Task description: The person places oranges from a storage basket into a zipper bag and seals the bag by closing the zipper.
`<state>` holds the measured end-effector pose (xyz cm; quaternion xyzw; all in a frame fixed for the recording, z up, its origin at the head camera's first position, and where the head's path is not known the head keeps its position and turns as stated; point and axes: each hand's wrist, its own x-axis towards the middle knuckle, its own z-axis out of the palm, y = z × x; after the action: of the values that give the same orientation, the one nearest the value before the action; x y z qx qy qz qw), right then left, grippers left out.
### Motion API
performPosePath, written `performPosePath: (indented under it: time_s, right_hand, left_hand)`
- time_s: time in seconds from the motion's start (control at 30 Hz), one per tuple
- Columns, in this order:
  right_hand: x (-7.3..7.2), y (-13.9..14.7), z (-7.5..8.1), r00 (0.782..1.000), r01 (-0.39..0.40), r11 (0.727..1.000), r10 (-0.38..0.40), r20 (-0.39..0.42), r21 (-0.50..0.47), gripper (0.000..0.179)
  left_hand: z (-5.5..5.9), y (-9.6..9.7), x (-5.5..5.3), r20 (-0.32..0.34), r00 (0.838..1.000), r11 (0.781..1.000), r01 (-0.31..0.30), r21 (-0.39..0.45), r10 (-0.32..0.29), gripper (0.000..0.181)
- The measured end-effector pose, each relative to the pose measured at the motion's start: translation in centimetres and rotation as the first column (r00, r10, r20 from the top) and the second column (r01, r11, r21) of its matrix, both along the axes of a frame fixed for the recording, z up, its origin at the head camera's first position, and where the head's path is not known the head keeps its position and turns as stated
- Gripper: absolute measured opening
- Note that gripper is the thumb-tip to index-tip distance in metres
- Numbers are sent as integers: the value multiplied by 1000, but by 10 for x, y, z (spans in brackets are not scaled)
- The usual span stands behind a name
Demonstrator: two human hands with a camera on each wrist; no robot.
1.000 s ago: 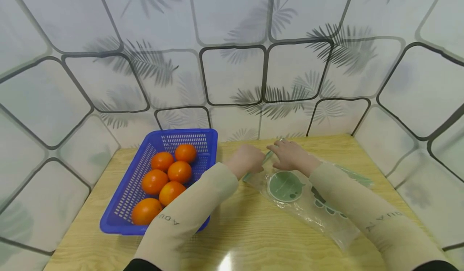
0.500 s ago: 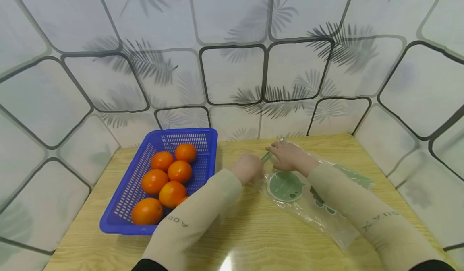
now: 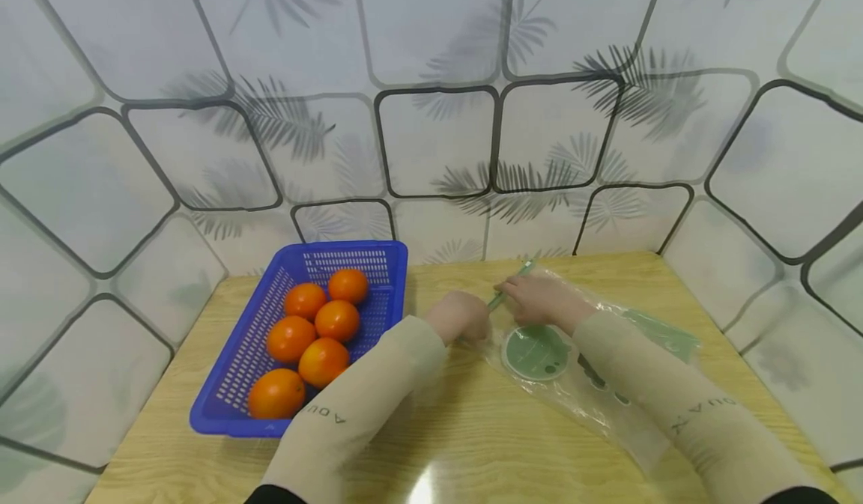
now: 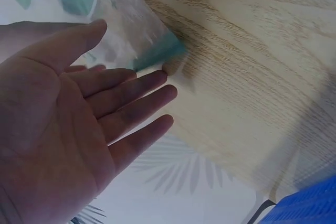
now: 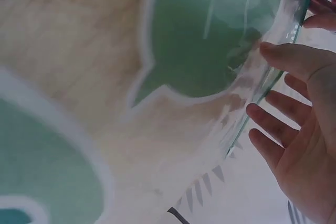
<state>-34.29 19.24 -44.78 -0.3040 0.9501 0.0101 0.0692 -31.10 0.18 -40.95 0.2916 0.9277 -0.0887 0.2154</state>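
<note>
A clear plastic zip bag with green cartoon prints lies on the table, its green-edged mouth slanting between the two hands. My left hand is at the near end of that edge. In the left wrist view its fingers are stretched out, fingertips by the bag's green corner, thumb apart. My right hand is farther along the edge. The right wrist view has its thumb over the film and its fingers at the edge, so it pinches the bag there.
A blue plastic basket with several oranges stands left of the hands on the wooden table. A patterned wall rises behind and on both sides. My left sleeve passes over the basket's near right corner.
My left hand has drawn slightly towards me, and the near end of the green edge no longer shows. More of its far end shows past my right hand. The basket has stayed put.
</note>
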Motion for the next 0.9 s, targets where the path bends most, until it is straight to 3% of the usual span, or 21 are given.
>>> performPosePath:
  time_s: [0.23,0.37,0.5,0.6,0.77,0.9]
  right_hand:
    - [-2,-1,-6,1000,-15,998,15,1,-64,58]
    - [-3,-1,-9,1000,-15,996,14,-11,-93,40]
    - [-5,0,-14,999,-13,994,8,-48,-111,27]
    - [-7,2,-14,993,-42,992,28,-115,-122,21]
    - [-11,5,-9,971,-105,986,73,-229,-131,9]
    - [-12,6,-3,969,-108,983,70,-238,-149,8]
  left_hand:
    - [-1,-2,-1,-19,1000,1000,15,-12,-15,25]
    - [-2,-3,-2,-19,1000,1000,17,-1,-17,20]
    - [-4,-2,-4,-24,999,1000,22,21,-21,13]
    - [-6,-2,-5,-40,999,999,20,43,-18,18]
    - [-7,-3,-6,-135,990,998,55,44,-48,25]
    - [-5,-6,-8,-211,974,995,89,43,-78,21]
